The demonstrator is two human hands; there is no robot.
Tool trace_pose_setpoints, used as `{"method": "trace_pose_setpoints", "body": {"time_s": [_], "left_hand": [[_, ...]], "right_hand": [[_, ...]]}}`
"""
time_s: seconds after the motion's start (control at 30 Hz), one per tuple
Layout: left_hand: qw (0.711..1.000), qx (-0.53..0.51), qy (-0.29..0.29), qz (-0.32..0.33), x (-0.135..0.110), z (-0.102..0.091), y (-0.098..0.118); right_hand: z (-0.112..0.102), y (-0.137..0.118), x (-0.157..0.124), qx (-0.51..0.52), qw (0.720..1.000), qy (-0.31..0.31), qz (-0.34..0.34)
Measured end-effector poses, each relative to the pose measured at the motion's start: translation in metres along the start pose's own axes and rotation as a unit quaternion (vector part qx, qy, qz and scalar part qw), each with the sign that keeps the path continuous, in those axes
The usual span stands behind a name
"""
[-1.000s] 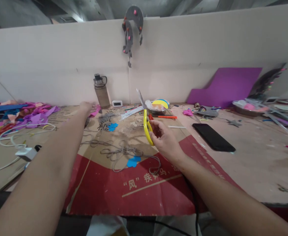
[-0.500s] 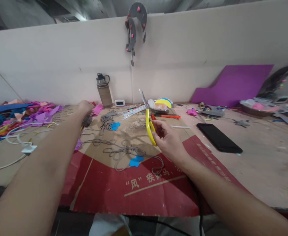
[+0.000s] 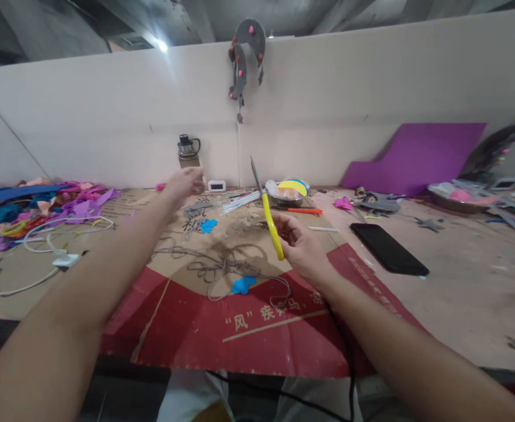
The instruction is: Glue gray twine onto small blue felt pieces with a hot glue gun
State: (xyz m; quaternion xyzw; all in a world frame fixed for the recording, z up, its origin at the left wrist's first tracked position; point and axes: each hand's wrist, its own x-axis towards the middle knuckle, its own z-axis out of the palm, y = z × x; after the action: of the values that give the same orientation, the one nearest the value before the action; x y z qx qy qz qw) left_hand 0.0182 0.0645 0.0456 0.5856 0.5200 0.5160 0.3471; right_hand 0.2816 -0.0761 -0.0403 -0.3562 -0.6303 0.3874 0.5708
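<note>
My right hand (image 3: 304,243) is closed around the yellow handles of a pair of scissors (image 3: 272,225), whose blades point up and away from me. Stretched forward in front of a water bottle (image 3: 189,149), my left hand (image 3: 190,180) is slightly blurred; its fingers reach out to the right and I see nothing in them. Below the hands, tangled grey cord (image 3: 226,266) lies on a red and brown cardboard sheet (image 3: 240,354). One blue flower-shaped cutout (image 3: 243,285) touches the cord, and another blue cutout (image 3: 207,225) lies farther back.
Colourful scraps (image 3: 77,202) and a white charging cable (image 3: 68,258) are on the left. A metal bowl (image 3: 286,199), white sticks (image 3: 242,202) and a small white clock (image 3: 216,186) stand at the back. To the right lie a black phone (image 3: 388,248) and a purple sheet (image 3: 429,158).
My left hand has moved right from beside the pink scraps to in front of the bottle. The right hand still holds the scissors in nearly the same place. The view has tilted up slightly.
</note>
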Motion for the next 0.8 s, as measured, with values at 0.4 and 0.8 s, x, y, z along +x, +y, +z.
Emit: {"method": "trace_pose_setpoints", "body": {"time_s": [0.4, 0.8], "left_hand": [[0.905, -0.087, -0.415, -0.015, -0.08, 0.066, -0.003], [0.902, 0.319, -0.137, 0.258, -0.078, 0.058, -0.006]], "right_hand": [[-0.002, 0.0, -0.001, 0.239, 0.964, -0.057, 0.106], [-0.01, -0.01, 0.003, 0.275, 0.956, -0.046, 0.093]]}}
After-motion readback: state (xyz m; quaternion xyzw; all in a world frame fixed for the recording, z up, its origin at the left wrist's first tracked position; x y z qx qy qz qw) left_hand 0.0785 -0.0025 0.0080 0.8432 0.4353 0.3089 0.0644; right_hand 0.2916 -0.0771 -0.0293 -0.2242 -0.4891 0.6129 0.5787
